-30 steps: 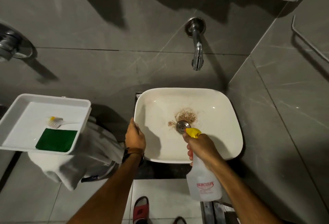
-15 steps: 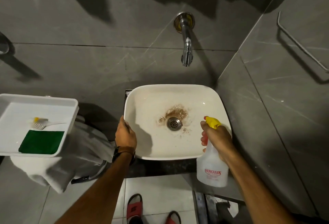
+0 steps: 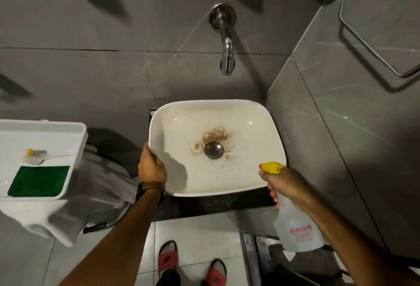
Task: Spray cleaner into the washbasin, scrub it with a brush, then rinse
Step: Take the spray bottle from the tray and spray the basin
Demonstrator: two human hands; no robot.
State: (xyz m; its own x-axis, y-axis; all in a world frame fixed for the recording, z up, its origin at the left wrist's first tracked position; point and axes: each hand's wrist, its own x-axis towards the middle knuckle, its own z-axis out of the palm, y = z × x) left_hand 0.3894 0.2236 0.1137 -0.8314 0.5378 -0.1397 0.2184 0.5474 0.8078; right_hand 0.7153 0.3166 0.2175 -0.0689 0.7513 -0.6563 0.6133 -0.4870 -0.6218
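Observation:
A white washbasin [image 3: 250,126] sits against the grey wall, with a brown stain around its metal drain [image 3: 213,149]. My left hand [image 3: 151,166] grips the basin's left rim. My right hand [image 3: 287,184] holds a clear spray bottle [image 3: 297,229] with a yellow nozzle [image 3: 271,167], at the basin's right front corner, nozzle pointing left over the bowl. Drops speckle the bowl near the drain. A small brush [image 3: 36,157] with a yellow end lies in a white tray [image 3: 45,126] on the left.
A chrome tap [image 3: 226,42] juts from the wall above the basin. A green scrub pad [image 3: 38,183] lies in the tray, which rests on a grey cloth [image 3: 91,194]. A rail [image 3: 375,42] hangs on the right wall. My red sandals [image 3: 167,257] stand on the floor tiles.
My right hand has carried the spray bottle from over the drain to the basin's right front corner. Spray drops now show near the drain. My left hand stays on the rim.

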